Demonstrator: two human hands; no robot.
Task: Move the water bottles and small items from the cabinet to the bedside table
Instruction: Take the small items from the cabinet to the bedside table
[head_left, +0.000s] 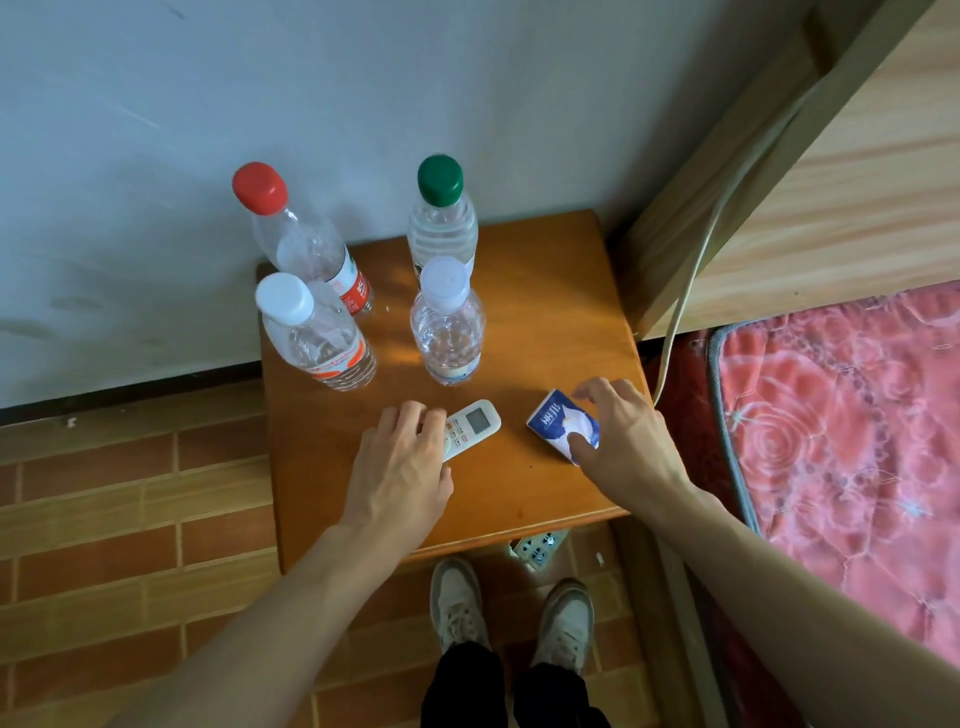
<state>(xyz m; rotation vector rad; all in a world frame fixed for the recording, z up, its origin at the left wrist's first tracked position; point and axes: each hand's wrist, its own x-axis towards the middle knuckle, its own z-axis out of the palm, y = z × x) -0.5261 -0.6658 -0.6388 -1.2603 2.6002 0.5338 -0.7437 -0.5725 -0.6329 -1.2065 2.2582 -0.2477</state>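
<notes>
Your left hand (402, 467) grips the remote control (470, 427); your right hand (623, 428) pinches the tissue pack (558, 423). Four water bottles (447, 325) stand farther back on the desk (550, 312).

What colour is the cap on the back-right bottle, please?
Green cap, seen clearly in the head view.

You can't read any text here: white characters on the blue packet (561, 423) and the bottle labels (357, 292) stay illegible.
</notes>
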